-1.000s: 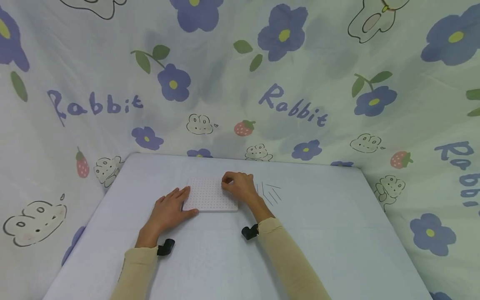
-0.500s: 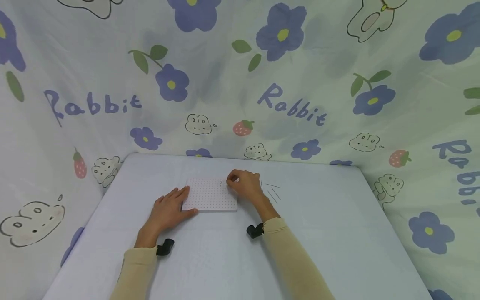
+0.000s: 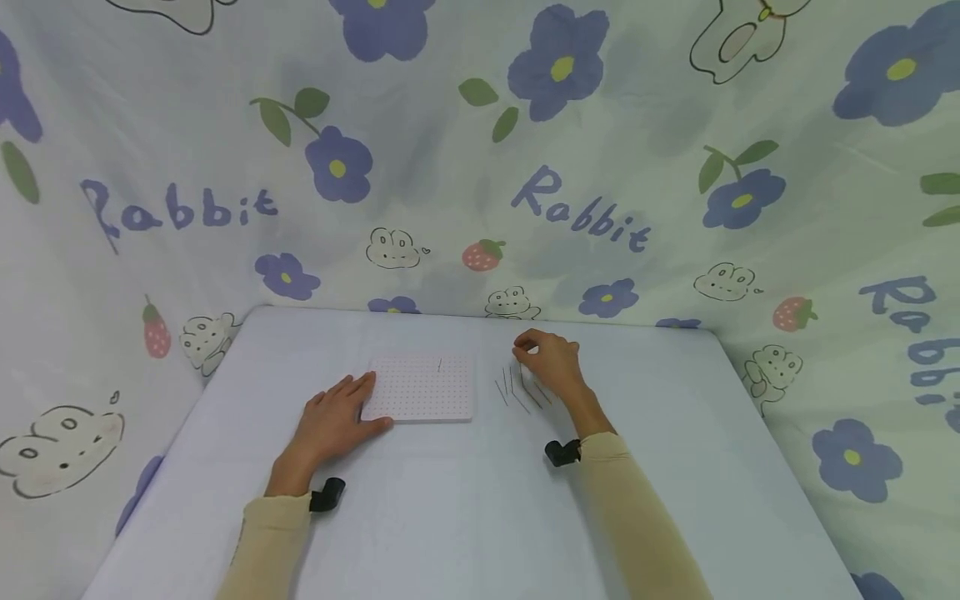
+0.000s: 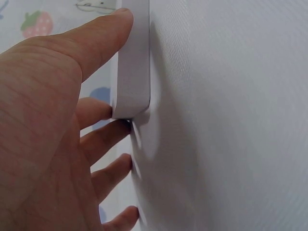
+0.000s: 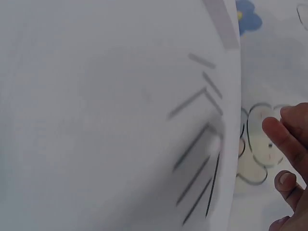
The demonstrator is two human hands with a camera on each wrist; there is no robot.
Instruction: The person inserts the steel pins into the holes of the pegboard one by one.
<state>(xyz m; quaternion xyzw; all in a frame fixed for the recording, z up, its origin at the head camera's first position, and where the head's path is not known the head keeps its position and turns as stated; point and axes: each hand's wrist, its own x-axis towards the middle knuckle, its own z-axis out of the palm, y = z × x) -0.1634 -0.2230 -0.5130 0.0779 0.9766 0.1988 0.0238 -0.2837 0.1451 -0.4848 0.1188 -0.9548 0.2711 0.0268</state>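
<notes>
White perforated board (image 3: 416, 392) flat on white table (image 3: 420, 500), left of centre, nearer the far edge than the near one. Rows of small dots or holes cover its top. One thin dark stick (image 3: 439, 365) shows on it near the far right corner; can't tell if it stands in a hole or lies flat.

More thin dark sticks (image 3: 512, 379) lie loose on the table just off the board's right edge, at varied angles, well in from the table's right edge.

Left hand (image 3: 330, 429) at the board's left end: fingers spread, not clenched, fingertips touching the left edge, thumb on the near edge close to the near left corner.

Right hand (image 3: 551, 367) over the far ends of the loose sticks, clear of the board. Thumb and index bent, tips close together; can't tell if a stick is between them.

Both wrists wear black devices; sleeves beige. Curtain (image 3: 420, 158) past the table's far edge: blue flowers, strawberries, "Rabbit" lettering.
</notes>
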